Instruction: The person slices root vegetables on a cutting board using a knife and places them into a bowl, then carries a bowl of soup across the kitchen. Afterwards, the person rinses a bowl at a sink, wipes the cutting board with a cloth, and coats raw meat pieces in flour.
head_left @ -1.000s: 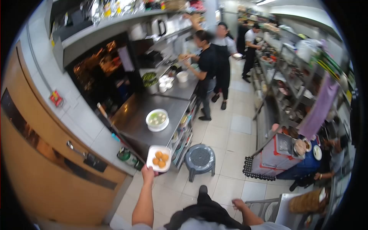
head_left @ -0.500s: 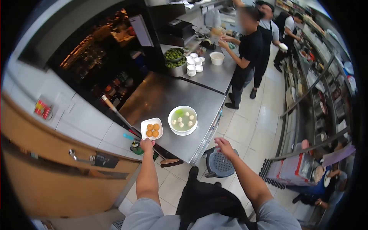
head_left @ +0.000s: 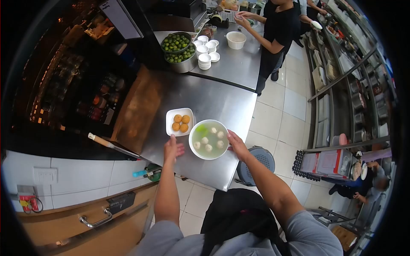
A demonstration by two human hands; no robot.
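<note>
Now on the steel worktop (head_left: 218, 100), the square white dish (head_left: 169, 121) of brown balls had freed the left hand (head_left: 171, 150), fingers spread beside it; the right hand's (head_left: 237, 145) fingers now held the round white soup bowl (head_left: 208, 158).

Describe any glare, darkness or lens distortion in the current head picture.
Head view: pale sheen on the steel counter; head view: the opening at left is mostly dark; head view: strong fisheye bending, black corners, shelving bowed at right; head view: soup bowl and right hand look reasonably sharp.
</note>
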